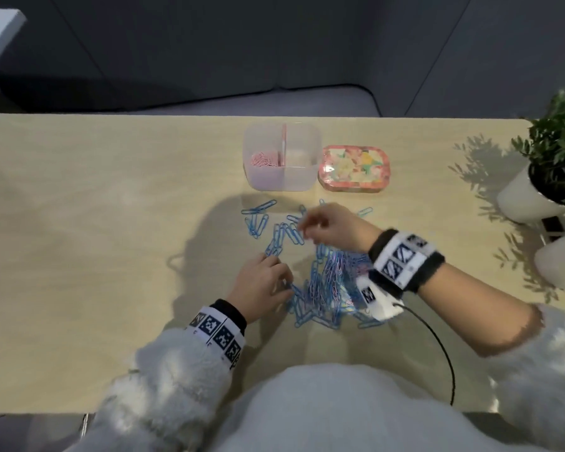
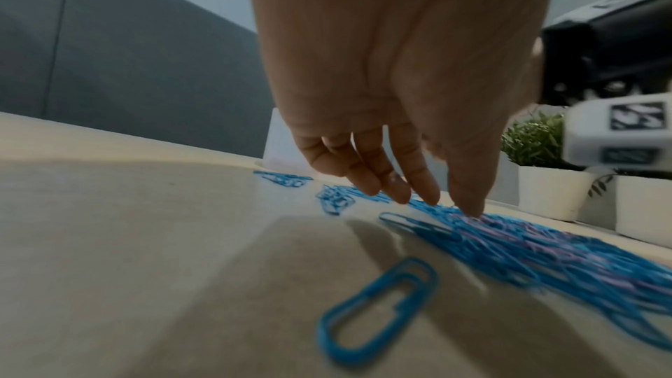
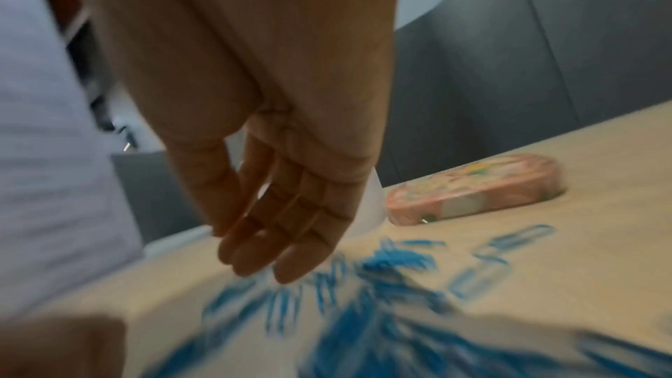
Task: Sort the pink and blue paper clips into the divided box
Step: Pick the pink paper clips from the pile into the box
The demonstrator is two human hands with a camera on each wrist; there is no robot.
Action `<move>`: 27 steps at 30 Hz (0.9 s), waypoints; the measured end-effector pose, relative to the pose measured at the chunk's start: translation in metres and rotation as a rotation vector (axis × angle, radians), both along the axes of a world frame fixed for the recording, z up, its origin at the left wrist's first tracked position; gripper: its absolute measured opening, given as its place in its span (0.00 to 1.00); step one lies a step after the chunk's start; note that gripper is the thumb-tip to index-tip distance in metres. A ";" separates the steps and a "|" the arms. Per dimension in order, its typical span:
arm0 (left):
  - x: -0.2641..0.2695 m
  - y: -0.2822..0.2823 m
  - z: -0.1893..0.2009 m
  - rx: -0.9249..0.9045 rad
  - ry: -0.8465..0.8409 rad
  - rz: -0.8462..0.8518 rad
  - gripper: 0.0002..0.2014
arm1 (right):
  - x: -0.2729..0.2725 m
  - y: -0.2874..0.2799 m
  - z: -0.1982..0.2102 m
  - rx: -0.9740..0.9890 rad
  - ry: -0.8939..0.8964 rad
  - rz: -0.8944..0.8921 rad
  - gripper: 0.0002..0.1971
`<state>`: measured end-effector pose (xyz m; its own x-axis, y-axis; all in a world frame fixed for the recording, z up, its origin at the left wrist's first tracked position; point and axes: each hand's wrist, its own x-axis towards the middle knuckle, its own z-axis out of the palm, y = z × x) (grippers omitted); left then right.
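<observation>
A heap of blue paper clips (image 1: 320, 282) with some pink ones mixed in lies on the table in front of me. More blue clips (image 1: 258, 216) lie scattered nearer the clear divided box (image 1: 282, 181). Pink clips (image 1: 264, 159) fill its far left compartment. My left hand (image 1: 263, 283) reaches down with straight fingers touching the left edge of the heap (image 2: 545, 246). My right hand (image 1: 327, 226) hovers above the scattered clips (image 3: 363, 283), fingers straight and relaxed, and it is blurred; I see nothing held in it.
A pink flowered tin (image 1: 354, 169) sits right of the box. Two white pots with green plants (image 1: 542, 177) stand at the table's right edge. A black cable (image 1: 437, 347) runs from my right wrist toward me. A single blue clip (image 2: 378, 312) lies apart near my left wrist.
</observation>
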<state>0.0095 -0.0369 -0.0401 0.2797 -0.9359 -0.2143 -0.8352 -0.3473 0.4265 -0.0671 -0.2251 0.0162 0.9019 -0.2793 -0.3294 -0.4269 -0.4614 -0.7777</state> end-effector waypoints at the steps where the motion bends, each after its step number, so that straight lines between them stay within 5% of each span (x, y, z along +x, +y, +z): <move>1: -0.003 -0.001 -0.002 0.019 -0.003 -0.013 0.12 | -0.015 0.007 -0.011 -0.057 0.035 0.070 0.09; 5: -0.007 0.001 -0.005 0.069 -0.059 -0.052 0.15 | -0.051 0.034 -0.043 -0.173 0.130 0.242 0.16; 8: -0.001 0.006 -0.003 0.100 -0.092 -0.009 0.13 | -0.056 0.040 -0.051 -0.275 0.127 0.282 0.13; 17: 0.000 0.009 0.004 0.028 -0.120 0.024 0.10 | -0.061 0.007 -0.051 -0.144 -0.008 0.004 0.05; 21: -0.004 0.000 0.003 0.090 -0.134 -0.055 0.08 | -0.063 0.005 -0.051 -0.423 0.011 -0.029 0.12; 27: 0.001 0.002 0.001 0.084 -0.196 -0.078 0.08 | -0.056 0.044 -0.046 -0.452 0.061 0.346 0.11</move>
